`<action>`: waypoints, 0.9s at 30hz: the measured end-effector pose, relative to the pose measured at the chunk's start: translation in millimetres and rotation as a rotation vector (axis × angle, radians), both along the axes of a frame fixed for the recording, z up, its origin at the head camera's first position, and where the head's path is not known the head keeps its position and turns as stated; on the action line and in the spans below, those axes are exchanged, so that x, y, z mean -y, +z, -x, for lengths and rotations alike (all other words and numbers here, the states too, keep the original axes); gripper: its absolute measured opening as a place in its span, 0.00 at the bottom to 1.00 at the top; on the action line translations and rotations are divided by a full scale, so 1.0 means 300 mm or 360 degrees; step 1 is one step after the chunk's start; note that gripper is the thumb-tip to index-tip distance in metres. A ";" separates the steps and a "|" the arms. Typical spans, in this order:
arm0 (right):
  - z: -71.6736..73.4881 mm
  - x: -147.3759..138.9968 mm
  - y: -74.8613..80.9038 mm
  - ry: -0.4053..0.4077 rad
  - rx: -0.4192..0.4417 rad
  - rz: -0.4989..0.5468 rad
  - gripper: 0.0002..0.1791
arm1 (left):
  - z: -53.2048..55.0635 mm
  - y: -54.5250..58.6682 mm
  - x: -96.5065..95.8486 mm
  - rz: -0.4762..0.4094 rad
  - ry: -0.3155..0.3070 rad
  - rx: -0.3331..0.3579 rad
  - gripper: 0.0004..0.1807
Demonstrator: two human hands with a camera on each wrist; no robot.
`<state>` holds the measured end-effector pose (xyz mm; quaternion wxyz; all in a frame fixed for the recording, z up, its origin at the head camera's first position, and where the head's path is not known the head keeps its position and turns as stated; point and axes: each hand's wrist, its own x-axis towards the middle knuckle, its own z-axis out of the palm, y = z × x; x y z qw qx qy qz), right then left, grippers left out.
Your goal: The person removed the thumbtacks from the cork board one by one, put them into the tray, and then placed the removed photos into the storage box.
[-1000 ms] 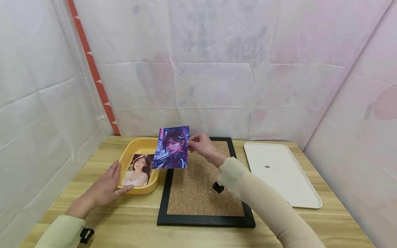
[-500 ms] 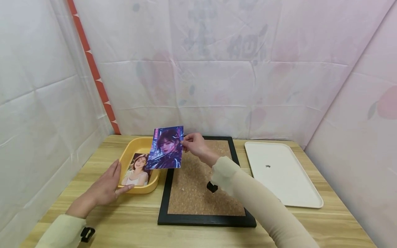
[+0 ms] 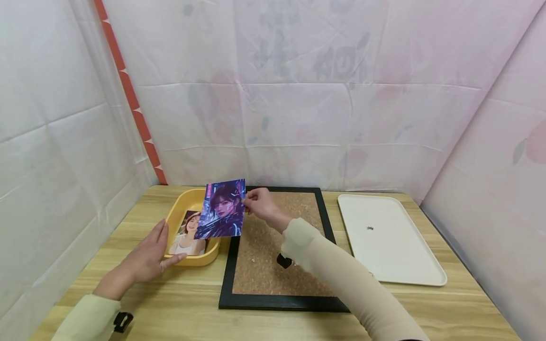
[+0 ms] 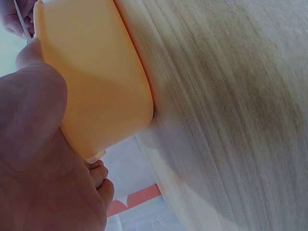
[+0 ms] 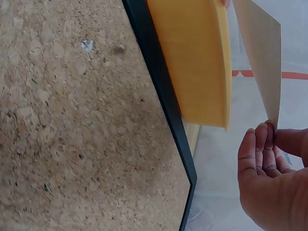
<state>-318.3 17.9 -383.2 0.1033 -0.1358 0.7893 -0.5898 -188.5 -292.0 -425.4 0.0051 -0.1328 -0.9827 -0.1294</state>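
Observation:
My right hand (image 3: pixel 265 206) pinches the right edge of a picture card (image 3: pixel 222 208) between thumb and fingertips. The card shows purple and blue artwork of a person. It is raised and tilted, overlapping the right part of a yellow tray (image 3: pixel 206 258) in the head view. In the right wrist view its pale back (image 5: pixel 264 53) shows. A second card (image 3: pixel 184 242), a photo of a person in white, lies inside the tray, partly covered by the raised one. My left hand (image 3: pixel 147 253) rests against the tray's near-left corner, thumb along the front rim and fingers extended along the left side.
A black-framed cork board (image 3: pixel 260 279) lies mid-table under my right forearm. To its right is a white tray (image 3: pixel 396 251) with a small dark item (image 3: pixel 370 228) on it. Fabric walls (image 3: pixel 294 118) enclose the wooden table (image 3: pixel 183 303) at the back and sides.
My right hand has carried the artwork card leftward and, lately, a little lower, so it overlaps more of the yellow tray and the photo. My left hand stays at the tray's corner.

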 end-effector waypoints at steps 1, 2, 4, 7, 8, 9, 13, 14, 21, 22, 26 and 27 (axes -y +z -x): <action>-0.001 0.003 -0.005 0.0000 0.0003 0.0000 0.10 | 0.000 0.000 -0.001 -0.0002 0.0006 0.0007 0.60; -0.001 0.007 -0.010 0.0000 0.0001 -0.0006 0.10 | -0.001 -0.001 -0.002 -0.0004 0.0007 0.0010 0.60; -0.001 0.016 -0.018 0.0000 -0.0001 -0.0017 0.10 | -0.001 -0.002 -0.001 -0.0004 0.0010 0.0017 0.61; -0.001 0.031 -0.025 -0.0021 -0.0003 -0.0030 0.09 | 0.000 -0.004 0.002 -0.0002 0.0011 0.0023 0.61; -0.001 0.037 -0.027 -0.0027 -0.0002 -0.0026 0.09 | 0.001 -0.005 0.003 0.0002 0.0008 0.0017 0.60; -0.001 0.043 -0.027 -0.0034 -0.0001 -0.0020 0.09 | 0.002 -0.006 0.006 0.0004 0.0001 0.0005 0.60; -0.004 0.072 -0.036 -0.0056 -0.0004 -0.0012 0.08 | 0.005 -0.007 0.013 0.0000 -0.0002 -0.0019 0.60; -0.005 0.079 -0.041 -0.0053 -0.0006 -0.0009 0.08 | 0.005 -0.007 0.014 -0.0002 -0.0005 -0.0026 0.60; -0.020 0.123 -0.063 -0.0039 0.0030 0.0006 0.09 | 0.000 -0.004 0.012 -0.0020 -0.0040 -0.0053 0.58; -0.022 0.130 -0.064 -0.0053 0.0040 0.0008 0.09 | 0.000 -0.003 0.013 -0.0017 -0.0036 -0.0055 0.58; -0.029 0.157 -0.064 -0.0082 0.0031 -0.0005 0.10 | 0.001 0.001 0.017 0.0006 -0.0015 -0.0051 0.59; -0.030 0.164 -0.066 -0.0087 0.0015 -0.0003 0.10 | 0.001 0.004 0.016 0.0007 -0.0009 -0.0048 0.59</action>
